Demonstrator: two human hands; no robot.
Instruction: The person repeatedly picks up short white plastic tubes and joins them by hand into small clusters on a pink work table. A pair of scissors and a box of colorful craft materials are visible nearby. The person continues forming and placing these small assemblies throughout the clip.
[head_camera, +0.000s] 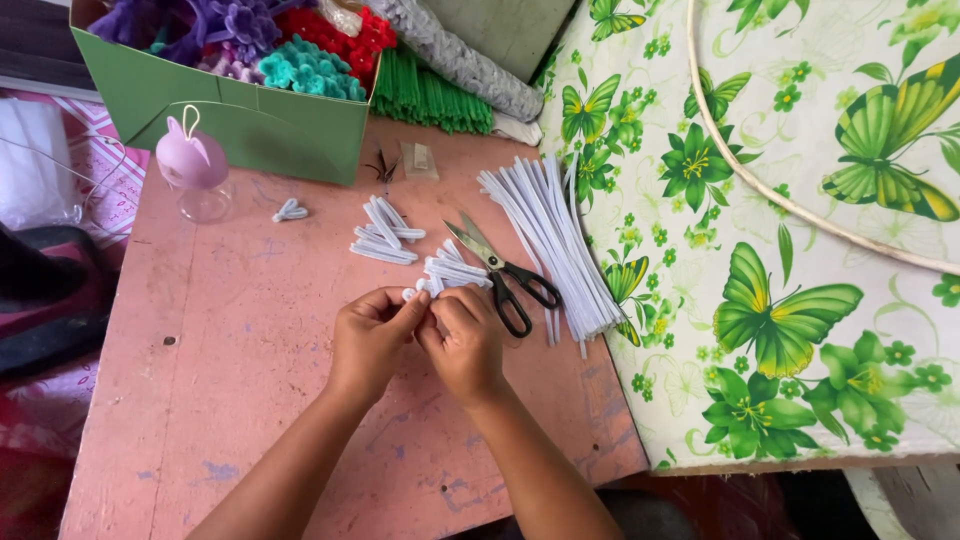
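My left hand (372, 338) and my right hand (465, 342) meet over the pink table (230, 360), both pinching one short white pipe cleaner piece (412, 293) between the fingertips. Just beyond the fingers lies a small pile of short white pieces (455, 271). Another pile of folded short white pieces (385, 237) lies further back. Black-handled scissors (505, 275) rest to the right of my right hand, blades pointing away. A long bundle of white pipe cleaners (555, 245) lies beside the scissors.
A green cardboard box (250, 125) with coloured fuzzy flowers stands at the back left. A pink rabbit-shaped ornament (192, 160) sits before it, a lone white loop (290, 211) nearby. Green pipe cleaners (430, 95) lie at the back. A butterfly-print cloth (780, 250) covers the right.
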